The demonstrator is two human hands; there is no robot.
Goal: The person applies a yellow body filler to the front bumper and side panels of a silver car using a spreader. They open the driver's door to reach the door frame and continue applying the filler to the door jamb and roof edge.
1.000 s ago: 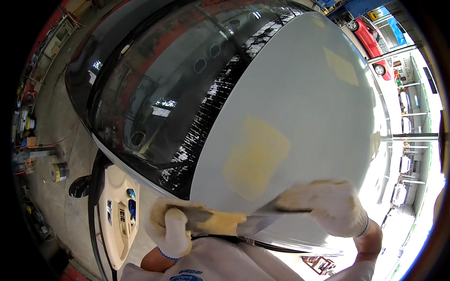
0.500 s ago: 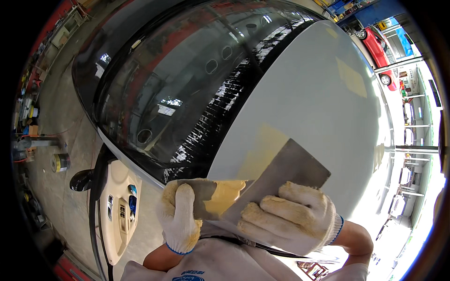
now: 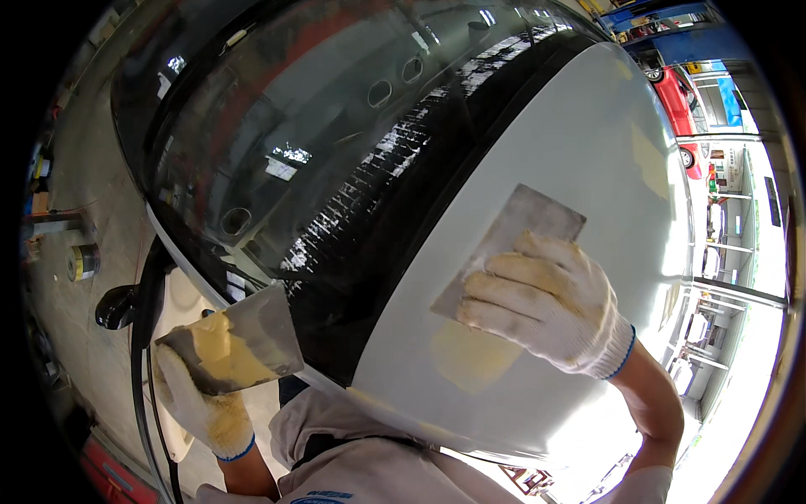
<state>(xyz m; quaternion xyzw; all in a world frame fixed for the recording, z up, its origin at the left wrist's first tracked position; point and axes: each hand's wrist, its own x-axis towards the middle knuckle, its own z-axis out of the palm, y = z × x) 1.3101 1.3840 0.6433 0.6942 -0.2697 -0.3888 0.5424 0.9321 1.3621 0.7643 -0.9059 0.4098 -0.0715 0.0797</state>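
My left hand [image 3: 201,403], in a white knit glove stained yellow, grips a flat metal putty plate [image 3: 277,323] beside the car's windshield. A thick lump of yellow putty [image 3: 222,344] is spread over its middle. My gloved right hand [image 3: 554,311] is closed on a wide, flat metal putty spreader [image 3: 529,214], fingers laid across its face. The spreader is over the light grey hood [image 3: 588,126], just beyond a yellow putty patch [image 3: 470,357]. Whether its edge touches the hood, I cannot tell.
The dark windshield [image 3: 336,126] borders the hood on the left. An open door [image 3: 176,294] with a black side mirror [image 3: 117,307] stands at lower left. A round can [image 3: 82,262] sits on the floor. A red car [image 3: 678,109] is at far right.
The two tools were together with putty between them; now they are apart. My left hand has moved left with the plate, my right hand up and away over the hood with the spreader.
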